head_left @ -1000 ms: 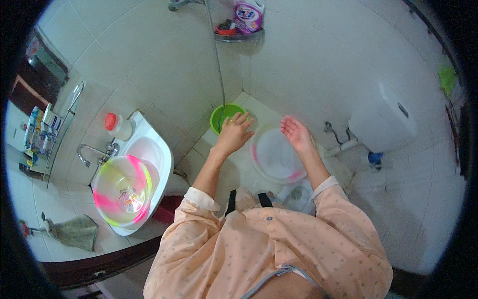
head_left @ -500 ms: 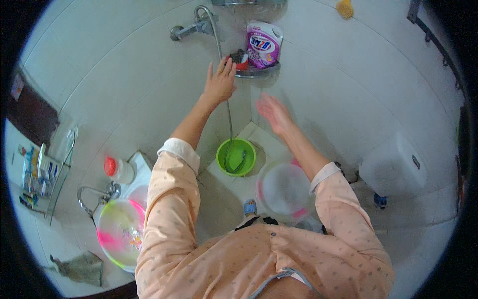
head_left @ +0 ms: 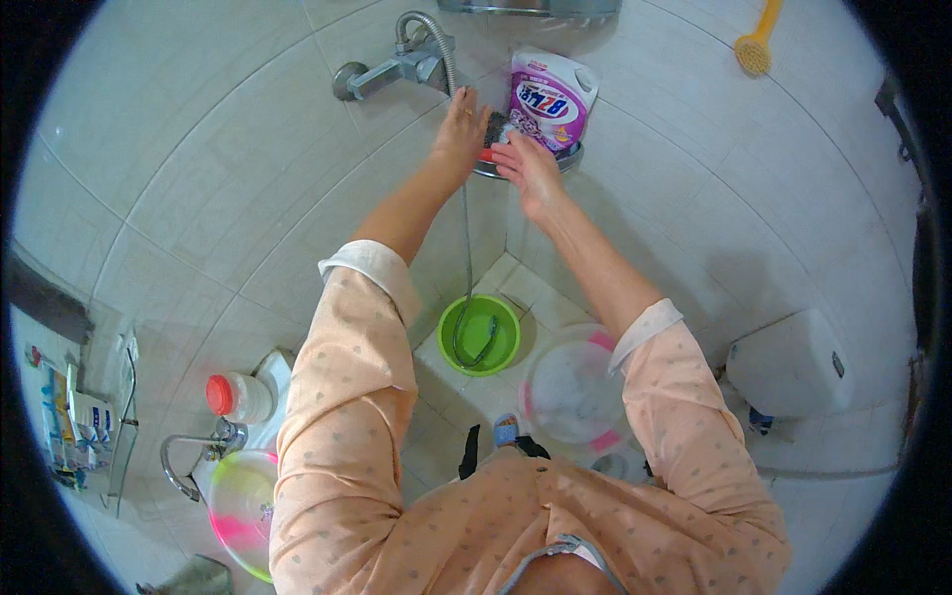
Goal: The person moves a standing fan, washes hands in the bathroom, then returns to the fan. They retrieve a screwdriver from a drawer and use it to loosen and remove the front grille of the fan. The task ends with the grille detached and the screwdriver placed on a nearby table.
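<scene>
Tiled wall (head_left: 684, 129) behind both hands (head_left: 459, 136) (head_left: 535, 177), fingers (head_left: 511, 159) half-spread beside dark scrubber (head_left: 495, 128).

We see a red dish (head_left: 486, 156) with a blackish scrubber (head_left: 499, 129) beside a purple-and-white pouch (head_left: 547, 104), set against pale, greyish-white tiles (head_left: 238, 188) and silver-grey taps (head_left: 397, 74). Lower down we find a plain bright-green basin (head_left: 506, 342), a whitish tub (head_left: 575, 392) with pink patches along its edge, a light-blue slipper (head_left: 506, 428), and a bowl (head_left: 233, 531) blending hot pink with yellow-green. We also note a yellow brush (head_left: 753, 58), a red lid (head_left: 219, 394) on a whitish jar (head_left: 250, 397), and a peach shirt (head_left: 342, 416) dotted with small grey motifs, its cuffs (head_left: 369, 266) white.
</scene>
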Tool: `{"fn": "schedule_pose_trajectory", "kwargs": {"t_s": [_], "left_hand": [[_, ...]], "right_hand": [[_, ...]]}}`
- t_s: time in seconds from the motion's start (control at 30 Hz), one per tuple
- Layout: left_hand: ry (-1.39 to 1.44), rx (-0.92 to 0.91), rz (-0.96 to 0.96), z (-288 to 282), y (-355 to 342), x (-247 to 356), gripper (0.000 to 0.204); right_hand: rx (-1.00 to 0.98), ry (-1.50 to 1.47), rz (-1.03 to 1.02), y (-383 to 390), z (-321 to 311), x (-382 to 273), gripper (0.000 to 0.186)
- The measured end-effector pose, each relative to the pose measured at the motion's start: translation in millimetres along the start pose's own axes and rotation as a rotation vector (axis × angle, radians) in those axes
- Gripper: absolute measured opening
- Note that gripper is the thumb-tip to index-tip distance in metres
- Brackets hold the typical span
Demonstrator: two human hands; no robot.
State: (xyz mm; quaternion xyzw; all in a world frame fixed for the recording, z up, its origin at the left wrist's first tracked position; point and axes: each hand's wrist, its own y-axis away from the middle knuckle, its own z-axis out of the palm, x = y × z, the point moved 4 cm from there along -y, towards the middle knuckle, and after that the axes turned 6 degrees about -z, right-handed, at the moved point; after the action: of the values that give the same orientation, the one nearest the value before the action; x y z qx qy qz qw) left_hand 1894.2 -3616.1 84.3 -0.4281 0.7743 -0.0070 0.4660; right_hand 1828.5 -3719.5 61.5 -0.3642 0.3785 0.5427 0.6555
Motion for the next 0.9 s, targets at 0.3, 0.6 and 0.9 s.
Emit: {"fn": "schedule_pose_trajectory", "kwargs": {"t_s": [0.3,0.6,0.9], "left_hand": [[0.770,-0.147,-0.249,-39.6,45.9,13.8,0.048],[1.967,-0.220,-1.308,-83.1,265.5,98.4,0.040],[2.398,0.318,-2.183,-241.8,468.0,155.7,0.038]], "right_hand": [[0.100,-0.215,0.000,11.9,-12.9,6.6,0.044],[-0.228,-0.251,0.390,139.3,-13.4,69.7,0.041],[-0.577,-0.333,0.877,351.7,-1.1,107.1,0.044]]}}
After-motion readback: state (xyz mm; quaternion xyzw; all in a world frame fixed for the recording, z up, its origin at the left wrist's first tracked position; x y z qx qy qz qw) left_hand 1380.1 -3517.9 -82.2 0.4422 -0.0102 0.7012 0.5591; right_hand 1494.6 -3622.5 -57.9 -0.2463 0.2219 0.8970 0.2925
